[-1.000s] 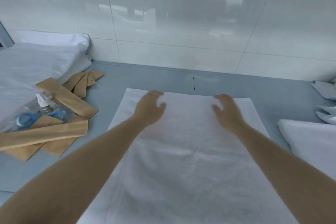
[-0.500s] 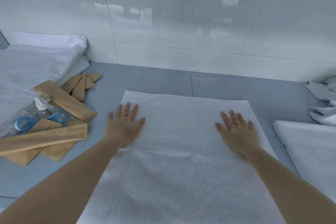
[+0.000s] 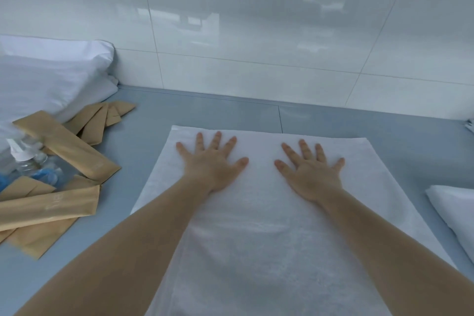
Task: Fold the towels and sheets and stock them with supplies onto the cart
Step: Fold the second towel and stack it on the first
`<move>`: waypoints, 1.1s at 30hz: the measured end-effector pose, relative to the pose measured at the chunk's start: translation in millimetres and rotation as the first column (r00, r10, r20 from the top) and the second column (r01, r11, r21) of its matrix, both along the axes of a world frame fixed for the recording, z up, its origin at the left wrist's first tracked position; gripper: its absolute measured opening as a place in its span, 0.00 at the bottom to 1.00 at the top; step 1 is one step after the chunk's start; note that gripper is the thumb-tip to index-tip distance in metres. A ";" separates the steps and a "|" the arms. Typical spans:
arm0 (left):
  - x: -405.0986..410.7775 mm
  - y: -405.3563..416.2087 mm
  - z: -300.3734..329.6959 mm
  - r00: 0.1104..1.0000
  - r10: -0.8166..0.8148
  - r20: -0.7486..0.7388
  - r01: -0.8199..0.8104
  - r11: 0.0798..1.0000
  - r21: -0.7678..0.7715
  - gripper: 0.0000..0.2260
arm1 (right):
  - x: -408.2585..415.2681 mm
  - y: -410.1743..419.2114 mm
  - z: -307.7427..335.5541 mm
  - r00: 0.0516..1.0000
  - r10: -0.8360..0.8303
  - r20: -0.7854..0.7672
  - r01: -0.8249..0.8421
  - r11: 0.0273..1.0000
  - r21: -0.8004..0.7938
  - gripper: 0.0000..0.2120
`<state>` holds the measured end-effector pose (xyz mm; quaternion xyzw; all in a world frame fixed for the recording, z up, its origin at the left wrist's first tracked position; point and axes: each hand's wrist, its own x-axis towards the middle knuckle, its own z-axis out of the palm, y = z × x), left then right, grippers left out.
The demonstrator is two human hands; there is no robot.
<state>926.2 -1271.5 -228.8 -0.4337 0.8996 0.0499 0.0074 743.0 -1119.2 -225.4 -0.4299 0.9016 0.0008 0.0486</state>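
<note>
Early days I'd say: one white towel (image 3: 269,226) lies on the counter (image 3: 143,133), left hand (image 3: 213,164) and right hand (image 3: 313,172) pressing it, fingers splayed flat. No cart visible, supplies unstocked.

Both forearms are bare, no sleeves, rings or watch visible.

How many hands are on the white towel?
2. The left hand lies flat with spread fingers on the towel near its far left part; the right hand lies flat near its far right part.
</note>
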 end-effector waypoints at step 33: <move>11.2 85.2 5.0 0.992 -0.112 -0.060 0.114 0.993 0.021 0.28 | 70.7 41.4 3.9 0.995 0.097 0.013 -0.096 0.994 -0.045 0.28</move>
